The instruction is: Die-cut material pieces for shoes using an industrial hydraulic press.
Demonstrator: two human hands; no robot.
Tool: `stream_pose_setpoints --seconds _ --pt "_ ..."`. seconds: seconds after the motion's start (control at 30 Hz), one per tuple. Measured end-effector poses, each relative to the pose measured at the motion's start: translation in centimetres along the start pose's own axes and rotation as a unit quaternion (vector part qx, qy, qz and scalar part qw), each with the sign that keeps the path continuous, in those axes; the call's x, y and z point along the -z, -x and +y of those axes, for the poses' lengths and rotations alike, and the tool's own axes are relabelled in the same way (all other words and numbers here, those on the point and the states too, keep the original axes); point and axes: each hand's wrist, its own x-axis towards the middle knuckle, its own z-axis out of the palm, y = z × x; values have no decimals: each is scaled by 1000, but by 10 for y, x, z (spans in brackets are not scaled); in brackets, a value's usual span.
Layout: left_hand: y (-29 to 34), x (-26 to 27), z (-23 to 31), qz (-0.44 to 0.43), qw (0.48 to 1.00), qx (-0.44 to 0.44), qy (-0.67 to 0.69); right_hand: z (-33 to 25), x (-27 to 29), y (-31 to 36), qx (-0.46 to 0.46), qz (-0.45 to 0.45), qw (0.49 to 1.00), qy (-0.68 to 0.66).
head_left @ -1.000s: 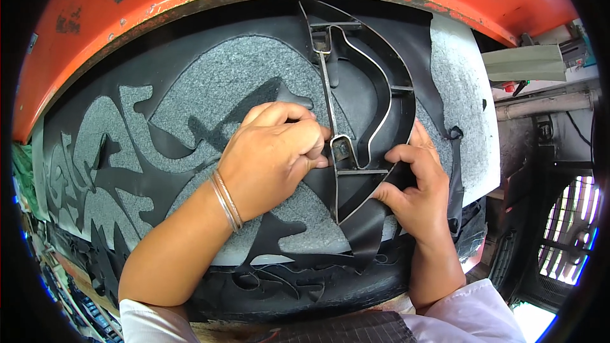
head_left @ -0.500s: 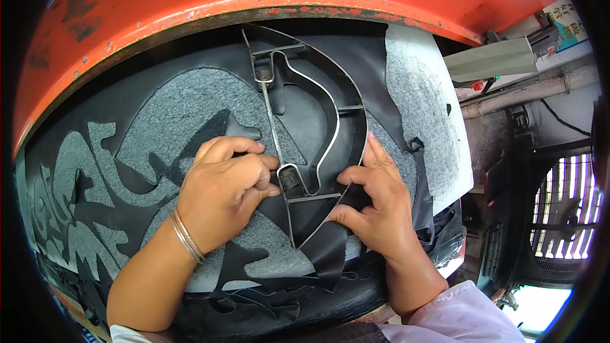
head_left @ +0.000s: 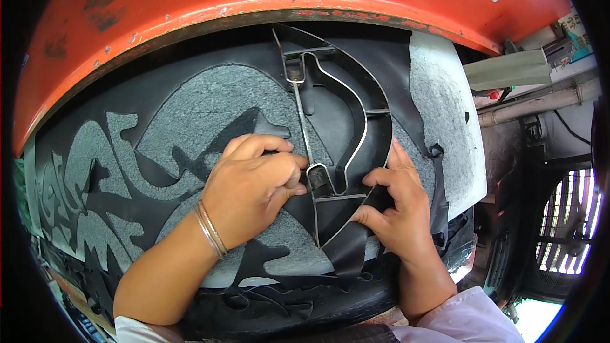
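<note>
The left hand (head_left: 257,181) is curled, thumb and forefinger tips close together at the straight side of a dark, bow-shaped metal cutting die (head_left: 379,113) with silvery rims; whether they pinch it, I cannot tell. The right hand (head_left: 400,213) is partly open, thumb and forefinger apart against the die's curved outer wall. Its other fingertips are partly hidden, as are the left hand's lower fingers. The die lies between both hands, extending beyond them toward the surface's far edge, right of centre, over a cut-out smooth black sheet (head_left: 397,76) on a speckled grey board (head_left: 448,121).
</note>
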Motion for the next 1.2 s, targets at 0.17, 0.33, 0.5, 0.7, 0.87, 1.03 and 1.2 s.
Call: stream_pose_setpoints --seconds 0.17,0.33,0.5,0.7,0.87,1.03,1.2 --pt "1 5 -1 9 1000 -23 -5 -2 2 1 12 5 1000 11" --pt "3 1 -6 -10 1000 -5 12 0 3 4 30 0 999 23" --pt "6 5 -7 -40 999 30 17 -3 4 4 25 -16 999 24" --pt "51 105 12 125 992 11 14 -49 47 12 -3 34 999 0" --pt "122 222 -42 435 871 229 25 -126 20 -13 109 64 989 -74" --pt "198 324 -97 610 745 261 -70 -241 -19 -72 158 102 955 -231" --pt "227 401 -102 745 622 212 -113 -286 -33 -106 118 149 943 -273"
